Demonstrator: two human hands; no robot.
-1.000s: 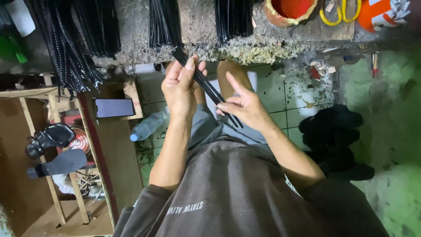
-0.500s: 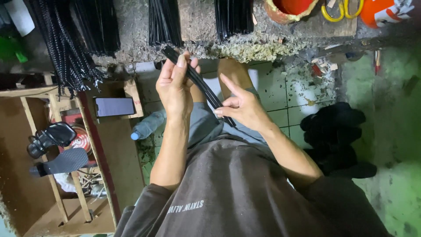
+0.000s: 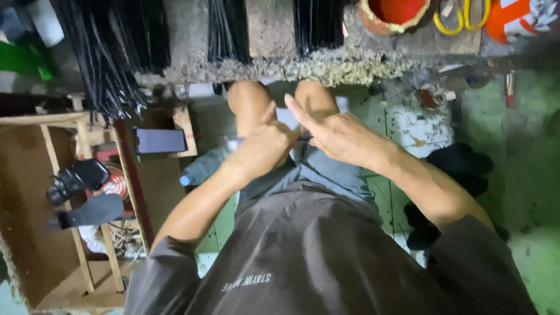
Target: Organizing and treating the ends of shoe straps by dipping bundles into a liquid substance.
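My left hand (image 3: 262, 149) is closed in a fist over my lap, just below my bare knees. My right hand (image 3: 341, 137) meets it from the right, index finger stretched out toward the far left. Between the two hands only a short piece of a thin black strip (image 3: 304, 138) shows; both hands pinch it and the rest is hidden inside the left fist. I sit in grey shorts and a dark brown shirt.
Bundles of black strips (image 3: 224, 29) lie on a rough concrete ledge (image 3: 274, 67) ahead, beside a red bowl (image 3: 399, 11) and yellow scissors (image 3: 464, 17). A phone (image 3: 160, 140) rests on a wooden stand at left, a plastic bottle (image 3: 201, 169) and sandals (image 3: 76, 181) lie below. Black cloth (image 3: 461, 169) is at right.
Both hands have dropped from in front of the ledge down to my lap. The long black strip, held slanting before, is now almost wholly hidden between the hands.
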